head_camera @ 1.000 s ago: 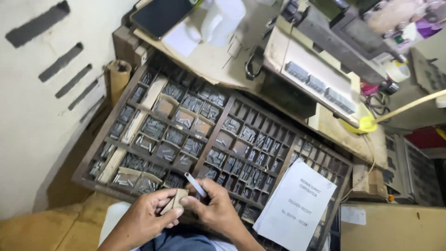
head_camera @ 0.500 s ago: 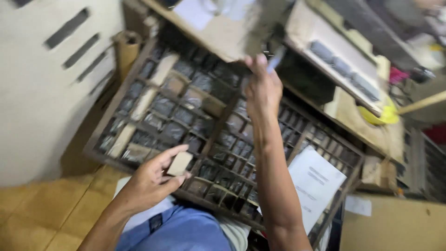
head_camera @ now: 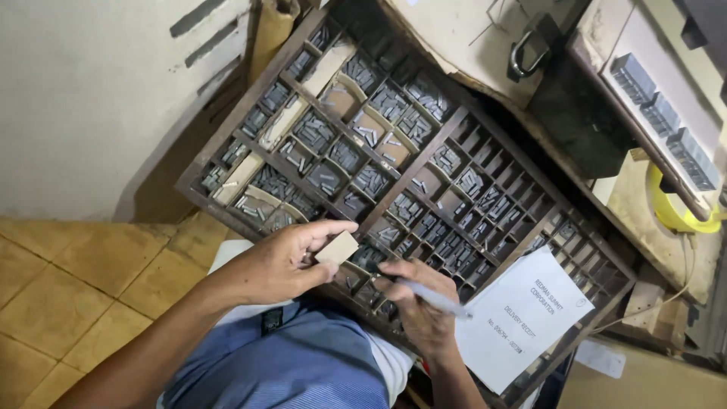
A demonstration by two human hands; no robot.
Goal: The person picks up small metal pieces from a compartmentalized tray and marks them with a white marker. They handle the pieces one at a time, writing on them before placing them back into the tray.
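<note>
Many metal slugs (head_camera: 379, 98), wooden tray (head_camera: 227, 129)

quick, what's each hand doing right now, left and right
Left hand: closed on a small tan block, over the type tray.
Right hand: closed on a pen, fingertips at the tray's near compartments.

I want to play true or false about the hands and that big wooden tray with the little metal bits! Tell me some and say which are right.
1. The left hand holds a small tan block. True.
2. The right hand is empty. False: it holds a thin pen-like tool.
3. The wooden tray has many small compartments with metal pieces. True.
4. A white paper covers the tray's upper left corner. False: it lies at the lower right end.
</note>
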